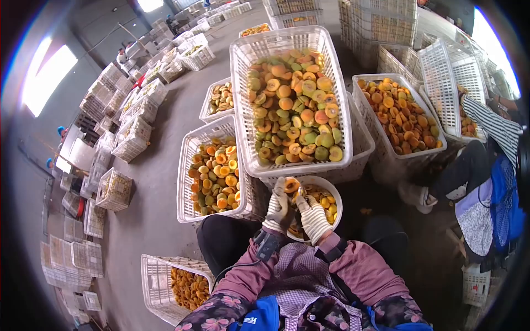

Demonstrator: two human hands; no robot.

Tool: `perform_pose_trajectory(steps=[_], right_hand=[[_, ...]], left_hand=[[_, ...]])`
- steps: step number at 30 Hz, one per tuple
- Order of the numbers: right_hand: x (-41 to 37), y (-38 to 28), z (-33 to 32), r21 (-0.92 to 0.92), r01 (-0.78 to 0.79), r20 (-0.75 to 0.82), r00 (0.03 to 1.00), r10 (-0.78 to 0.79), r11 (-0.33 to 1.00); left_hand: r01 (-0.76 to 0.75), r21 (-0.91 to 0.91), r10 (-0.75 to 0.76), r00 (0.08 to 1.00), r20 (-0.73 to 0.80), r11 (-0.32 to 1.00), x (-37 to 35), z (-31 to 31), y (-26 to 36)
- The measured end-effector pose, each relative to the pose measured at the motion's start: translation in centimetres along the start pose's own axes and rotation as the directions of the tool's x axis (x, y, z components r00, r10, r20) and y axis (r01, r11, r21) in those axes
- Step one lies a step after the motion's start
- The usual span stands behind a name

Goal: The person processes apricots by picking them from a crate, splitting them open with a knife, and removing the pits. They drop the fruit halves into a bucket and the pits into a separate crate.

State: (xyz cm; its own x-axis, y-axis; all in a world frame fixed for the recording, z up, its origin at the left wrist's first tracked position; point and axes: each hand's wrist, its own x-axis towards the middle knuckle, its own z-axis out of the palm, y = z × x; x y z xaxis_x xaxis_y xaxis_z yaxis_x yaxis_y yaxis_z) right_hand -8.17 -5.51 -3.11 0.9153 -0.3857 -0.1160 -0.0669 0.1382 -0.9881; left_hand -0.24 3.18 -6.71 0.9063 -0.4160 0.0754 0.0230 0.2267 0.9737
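My left hand (279, 205), in a pale knit glove with darker fingers, grips an orange apricot half (291, 185), cut face up. Close beside it, my right hand (310, 214), gloved the same way, has its fingers closed by the fruit; anything in them is too small to make out. Both hands are over a white bucket (338, 205) with yellow-orange fruit pieces inside. Just beyond stands a white plastic crate (249, 163) heaped with green and orange apricot halves (295, 107).
To the left, another crate (184, 185) holds apricot halves; a tilted crate (148, 284) of darker pieces lies lower left. A full crate (361, 83) stands at right, near a seated person in a striped sleeve (491, 113). Stacked crates (381, 25) rise behind.
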Motion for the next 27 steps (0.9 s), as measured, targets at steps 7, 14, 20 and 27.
perform_pose_trajectory(steps=[7, 14, 20, 27], right_hand=[[-1.0, -3.8, -1.0, -0.683, -0.08, -0.039, 0.997, 0.073, 0.726], [-1.4, -3.8, -0.9, -0.661, -0.02, 0.067, 0.994, 0.086, 0.75], [-1.1, -0.3, -0.6, -0.639, 0.055, 0.175, 0.982, 0.075, 0.767], [-1.7, -2.4, -0.7, -0.611, 0.007, 0.05, 0.998, 0.029, 0.791]], left_hand=[[0.257, -0.244, -0.254, 0.966, 0.045, 0.935, -1.2, 2.1, 4.0], [0.289, -0.227, -0.322, 0.938, -0.128, 0.93, -1.3, 3.1, 4.9], [0.081, 0.001, -0.081, 0.996, -0.035, 0.997, -1.1, 2.3, 3.6], [0.007, -0.16, -0.011, 1.0, -0.029, 0.987, -1.0, 2.9, 3.3]])
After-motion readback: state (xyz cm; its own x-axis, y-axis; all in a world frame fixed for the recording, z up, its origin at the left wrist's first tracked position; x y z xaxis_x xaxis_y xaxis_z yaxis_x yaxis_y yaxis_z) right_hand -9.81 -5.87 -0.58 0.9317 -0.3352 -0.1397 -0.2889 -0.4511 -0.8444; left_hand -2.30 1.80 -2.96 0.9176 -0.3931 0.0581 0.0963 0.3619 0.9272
